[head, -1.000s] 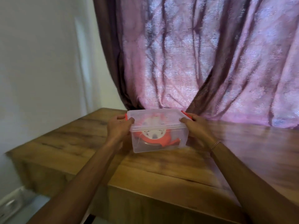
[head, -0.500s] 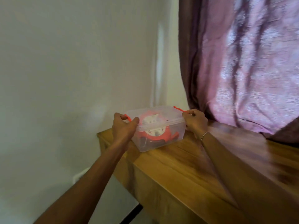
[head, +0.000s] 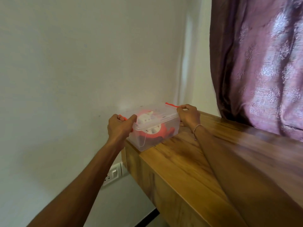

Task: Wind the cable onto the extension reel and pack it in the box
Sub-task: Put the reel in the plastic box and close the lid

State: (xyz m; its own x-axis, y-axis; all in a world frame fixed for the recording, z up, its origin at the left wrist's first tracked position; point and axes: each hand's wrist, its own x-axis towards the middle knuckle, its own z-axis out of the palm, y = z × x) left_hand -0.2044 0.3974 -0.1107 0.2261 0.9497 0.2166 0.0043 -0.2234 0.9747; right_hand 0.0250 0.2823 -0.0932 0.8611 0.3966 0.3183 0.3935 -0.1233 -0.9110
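Mid-frame, our left hand (head: 120, 126) and right hand (head: 188, 115) curl around the clear box's (head: 157, 128) orange latches (head: 170, 104), probably securing the reel (head: 151, 128) inside.

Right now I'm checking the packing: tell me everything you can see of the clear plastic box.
The clear plastic box is rectangular and see-through, its clear lid on, with orange latches at both ends. It sits at the wooden table's left end by the wall, holding the orange reel. The left hand and right hand grip its ends.
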